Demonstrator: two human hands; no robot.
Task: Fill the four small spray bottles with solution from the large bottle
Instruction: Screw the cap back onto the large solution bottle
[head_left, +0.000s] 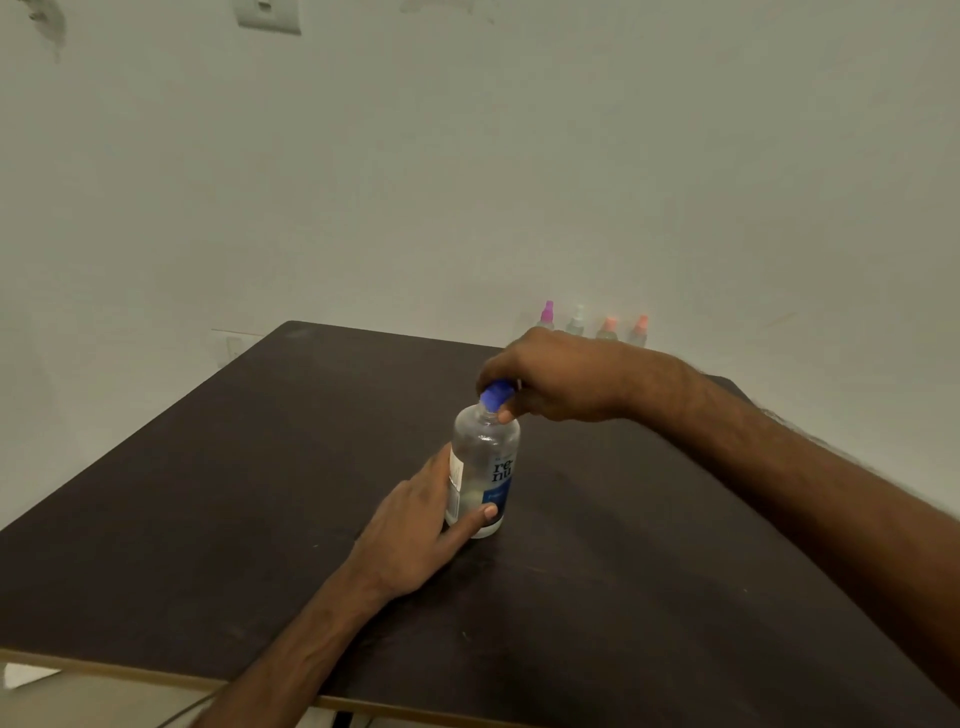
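Large bottle (480, 467) stands upright near the middle of the dark table (208, 493). The left hand (415, 540) curls round its lower body, thumb across the front. The right hand (550, 379) pinches the blue cap (496, 393) from above. Four small spray bottles (576, 321) stand in a row at the far edge, by the wall.

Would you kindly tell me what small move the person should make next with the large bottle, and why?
Probably twist the blue cap off with the right hand while the left hand steadies the large bottle. The cap is on and the right hand grips it. The left hand holds the bottle's lower body. The spray bottles stand untouched at the table edge.
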